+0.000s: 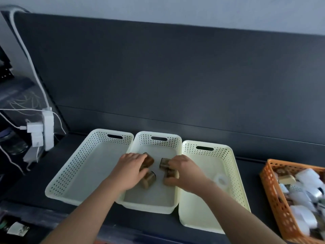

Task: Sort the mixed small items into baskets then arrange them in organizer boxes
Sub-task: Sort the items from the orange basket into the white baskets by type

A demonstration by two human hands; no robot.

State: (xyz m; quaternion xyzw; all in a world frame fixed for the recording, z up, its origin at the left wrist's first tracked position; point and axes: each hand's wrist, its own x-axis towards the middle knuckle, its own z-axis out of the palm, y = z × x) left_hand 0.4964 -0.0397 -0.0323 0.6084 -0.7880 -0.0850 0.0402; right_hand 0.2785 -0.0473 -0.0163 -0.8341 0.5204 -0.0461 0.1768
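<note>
Both hands work inside the middle cream basket (147, 206), the left hand (130, 168) and right hand (184, 171) each curled round two small brown containers (149, 161), while the orange basket (274, 191) of mixed items lies rightward, nearer the right hand.

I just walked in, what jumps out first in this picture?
Two hands meet in the middle cream basket of three set in a row, the left hand and right hand each gripping small brown jars. At the far right, an orange basket sits heaped with mixed white and brown items.
</note>
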